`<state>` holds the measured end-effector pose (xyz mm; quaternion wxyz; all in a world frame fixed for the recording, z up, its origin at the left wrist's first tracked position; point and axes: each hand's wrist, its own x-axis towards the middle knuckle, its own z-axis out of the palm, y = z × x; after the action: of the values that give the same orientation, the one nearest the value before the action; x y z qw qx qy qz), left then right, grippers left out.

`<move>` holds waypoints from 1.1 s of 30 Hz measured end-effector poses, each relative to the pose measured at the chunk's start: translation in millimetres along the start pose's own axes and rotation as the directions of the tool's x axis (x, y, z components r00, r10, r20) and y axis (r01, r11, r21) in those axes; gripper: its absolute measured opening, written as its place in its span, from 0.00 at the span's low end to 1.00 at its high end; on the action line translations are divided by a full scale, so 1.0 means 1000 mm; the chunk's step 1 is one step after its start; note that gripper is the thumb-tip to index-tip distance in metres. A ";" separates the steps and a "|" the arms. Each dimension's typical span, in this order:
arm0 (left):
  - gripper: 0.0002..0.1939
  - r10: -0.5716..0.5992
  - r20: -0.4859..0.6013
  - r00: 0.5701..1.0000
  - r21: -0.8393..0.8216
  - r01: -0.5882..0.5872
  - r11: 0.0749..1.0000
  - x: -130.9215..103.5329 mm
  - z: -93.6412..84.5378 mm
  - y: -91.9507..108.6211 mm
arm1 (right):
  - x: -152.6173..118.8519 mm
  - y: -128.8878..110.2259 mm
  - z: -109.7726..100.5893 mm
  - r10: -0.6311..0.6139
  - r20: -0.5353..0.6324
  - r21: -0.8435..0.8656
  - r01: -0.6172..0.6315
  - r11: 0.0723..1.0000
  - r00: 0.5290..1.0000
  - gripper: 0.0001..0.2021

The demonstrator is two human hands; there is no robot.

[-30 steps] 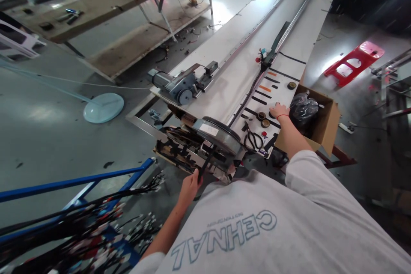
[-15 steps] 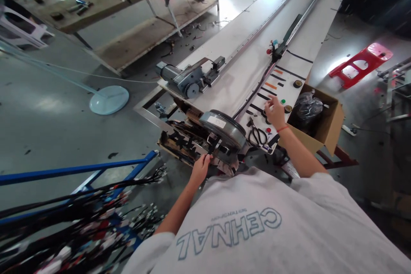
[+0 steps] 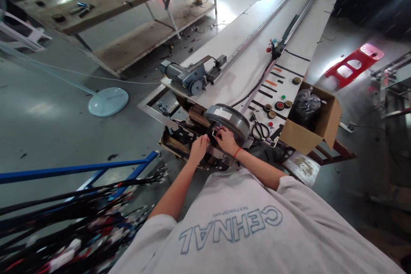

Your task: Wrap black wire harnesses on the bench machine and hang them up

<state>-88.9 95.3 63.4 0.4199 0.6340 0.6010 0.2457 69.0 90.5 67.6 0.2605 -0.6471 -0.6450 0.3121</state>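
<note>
Both hands are close together in front of a round grey drum-like part with a white label, at the near end of the long white table. My left hand has its fingers closed on a black piece whose kind I cannot make out. Just right of it, my right hand is pinched at the same dark spot, and whatever it holds is too small to name. Beyond the hands, black-handled scissors lie on the table, with a roll of tape among several others.
An open cardboard box holding a dark bag stands against the table's right side. A motor unit sits at the left. A blue rack with bundled wires is at lower left; a red stool lies on the right.
My right hand has moved from the tape rolls back to the left, beside my left hand. The left hand has risen slightly with the black piece.
</note>
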 end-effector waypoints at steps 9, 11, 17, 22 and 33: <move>0.17 0.061 0.024 0.998 -0.165 -0.056 0.985 0.012 0.001 0.013 | -0.002 -0.008 -0.002 0.120 -0.057 -0.073 -0.124 0.990 0.991 0.04; 0.12 0.034 0.023 0.999 -0.285 -0.026 0.958 0.010 0.005 0.010 | -0.001 -0.003 0.000 0.077 -0.038 -0.029 -0.078 0.996 0.996 0.04; 0.07 -0.013 0.043 0.999 -0.447 0.031 0.894 0.002 0.014 0.008 | -0.002 0.004 -0.004 0.143 -0.076 0.004 -0.143 0.990 0.987 0.06; 0.06 -0.052 0.030 0.998 -0.447 0.060 0.892 0.001 0.012 0.016 | 0.004 0.009 -0.003 0.067 -0.033 0.008 -0.067 0.998 0.997 0.02; 0.06 -0.041 0.018 0.999 -0.455 0.045 0.889 0.000 0.018 0.013 | -0.010 0.012 -0.002 -0.029 -0.082 -0.077 0.023 0.997 0.996 0.03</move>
<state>-67.2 92.1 64.7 0.5646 0.5056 0.5388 0.3678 78.1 80.4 60.8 0.2664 -0.6604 -0.6533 0.2569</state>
